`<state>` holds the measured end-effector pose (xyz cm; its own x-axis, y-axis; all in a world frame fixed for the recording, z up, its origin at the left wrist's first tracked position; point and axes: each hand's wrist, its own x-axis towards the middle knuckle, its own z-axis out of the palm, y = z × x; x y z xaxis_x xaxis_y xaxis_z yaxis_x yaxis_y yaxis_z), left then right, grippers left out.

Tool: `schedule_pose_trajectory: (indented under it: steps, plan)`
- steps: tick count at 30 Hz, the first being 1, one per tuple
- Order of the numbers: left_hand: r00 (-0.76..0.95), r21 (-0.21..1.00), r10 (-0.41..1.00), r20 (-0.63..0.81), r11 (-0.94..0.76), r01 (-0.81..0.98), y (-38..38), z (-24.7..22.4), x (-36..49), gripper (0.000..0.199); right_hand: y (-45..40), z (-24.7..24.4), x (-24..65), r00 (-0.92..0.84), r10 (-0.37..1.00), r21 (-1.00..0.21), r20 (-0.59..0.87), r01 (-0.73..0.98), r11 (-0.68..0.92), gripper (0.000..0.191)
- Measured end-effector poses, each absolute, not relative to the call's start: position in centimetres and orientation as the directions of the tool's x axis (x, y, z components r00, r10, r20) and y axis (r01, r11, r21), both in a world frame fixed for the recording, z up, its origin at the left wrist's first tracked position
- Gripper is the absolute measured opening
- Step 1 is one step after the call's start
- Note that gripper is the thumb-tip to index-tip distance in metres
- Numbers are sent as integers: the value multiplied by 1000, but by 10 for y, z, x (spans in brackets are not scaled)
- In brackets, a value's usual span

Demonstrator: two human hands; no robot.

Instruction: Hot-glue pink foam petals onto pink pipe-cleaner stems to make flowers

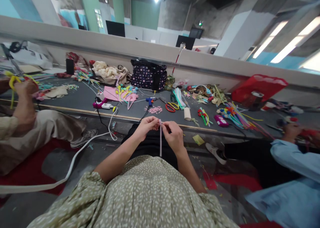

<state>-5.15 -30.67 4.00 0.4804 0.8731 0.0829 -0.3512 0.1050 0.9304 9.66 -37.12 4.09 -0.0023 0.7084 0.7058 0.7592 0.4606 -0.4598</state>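
Observation:
A pale pink pipe cleaner [160, 142] hangs straight down in front of my lap, its top end between my two hands. My left hand [147, 127] pinches that top end with thumb and forefinger. From the other side, my right hand [173, 134] closes its fingertips on the same end. Whether the tip is bent or twisted is too small to tell. Just beyond my hands on the dark table [135, 112] lie a heap of short pink pieces [155, 110], a blue glue gun [150, 101] and red-and-yellow-handled scissors [170, 107].
A cardboard tube [187, 114] and a bundle of pipe cleaners [179, 98] stand right of the scissors. Behind sits a dark patterned bag [149, 75]. A white cable [75, 158] runs at left. Co-workers sit on both sides; a hand [26, 87] at left holds yellow scissors [14, 81].

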Motion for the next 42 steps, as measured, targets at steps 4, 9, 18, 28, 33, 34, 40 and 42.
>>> schedule_pose_trajectory:
  steps: [4, 9, 18, 28, 33, 34, 40, 42]
  plan:
    - [423, 966, 891, 167, -62, -252, -305, 47, -54, 34, -372, 45, 95, -78, 715, -429, 695, 753, 499, 16]
    - [406, 962, 896, 179, -74, -263, -306, 48, -56, 33, -373, 39, 91, 64, 783, -652, 619, 598, 466, 17]
    - [332, 960, 921, 206, -125, -250, -309, 44, -52, 31, -363, 26, 85, 189, 925, -942, 330, 126, 310, 25]
    - [359, 939, 872, 334, -276, -204, -311, 45, -54, 31, -363, 26, 82, 95, 994, -949, 49, -305, 76, 29]
    - [465, 927, 802, 376, -328, -185, -311, 47, -56, 31, -365, 24, 83, 7, 1000, -949, 13, -316, 14, 29]
    - [470, 933, 806, 360, -309, -185, -311, 46, -56, 32, -365, 23, 83, 39, 998, -964, 46, -261, 54, 29]
    - [439, 974, 873, 211, -151, -168, -306, 39, -57, 41, -367, 21, 84, 114, 766, -661, 632, 595, 457, 22]
    - [451, 982, 874, 181, -139, -124, -304, 38, -58, 44, -367, 21, 86, -16, 689, -457, 724, 738, 497, 21]
